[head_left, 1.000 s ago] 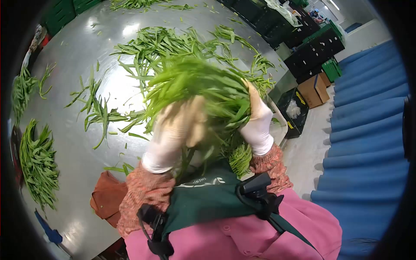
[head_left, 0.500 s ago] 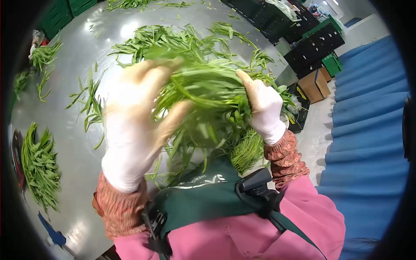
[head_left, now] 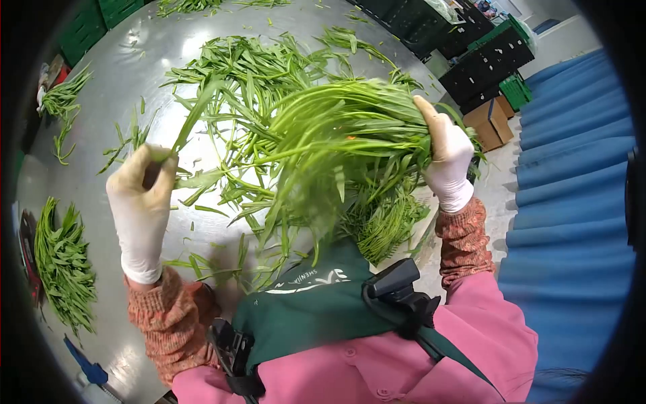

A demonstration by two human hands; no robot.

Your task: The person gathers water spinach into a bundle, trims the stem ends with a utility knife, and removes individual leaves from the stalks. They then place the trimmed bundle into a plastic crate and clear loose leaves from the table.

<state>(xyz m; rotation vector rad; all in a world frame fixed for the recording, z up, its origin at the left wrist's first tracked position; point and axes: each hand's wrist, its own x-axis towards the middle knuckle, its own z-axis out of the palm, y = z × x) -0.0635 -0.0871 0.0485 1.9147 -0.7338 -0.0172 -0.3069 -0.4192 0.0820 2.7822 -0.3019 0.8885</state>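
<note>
My right hand (head_left: 449, 158), in a white glove, is closed round a thick bunch of long-stemmed leafy greens (head_left: 360, 128) that look like water spinach. The stems fan out leftward from it above the table. At the left, my gloved left hand (head_left: 141, 198) pinches a single leafy stem (head_left: 195, 114) between thumb and fingers, well apart from the bunch. A loose heap of the same greens (head_left: 235, 64) lies on the metal table (head_left: 121, 229) behind the bunch. Close to my apron, another bundle (head_left: 387, 232) shows its stems below my right hand.
A neat bundle of greens (head_left: 64, 262) lies at the left, near a blue-handled tool (head_left: 86, 363). Green crates (head_left: 81, 34) stand at the far left. Black crates (head_left: 488, 60), a cardboard box (head_left: 488, 124) and a blue curtain (head_left: 572, 182) are at the right.
My left hand has moved left, away from the bunch, and now pinches one stem. My right hand has shifted right with the bunch, whose stems have spread out.
</note>
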